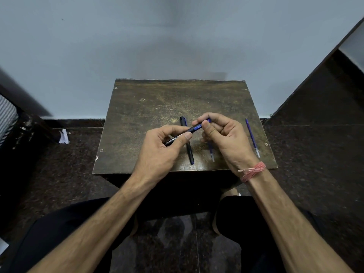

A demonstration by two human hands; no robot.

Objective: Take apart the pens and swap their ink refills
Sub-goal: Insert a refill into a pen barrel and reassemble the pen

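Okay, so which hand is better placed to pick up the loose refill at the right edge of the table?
The right hand. It sits nearer that refill than the left hand, which grips the barrel of the held pen. Its fingers would first have to release the pen's blue end.

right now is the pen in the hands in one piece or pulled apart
In one piece: the held pen runs unbroken from the left hand to the right hand, black barrel joined to blue end. Whether the joint is loosened, cannot tell.
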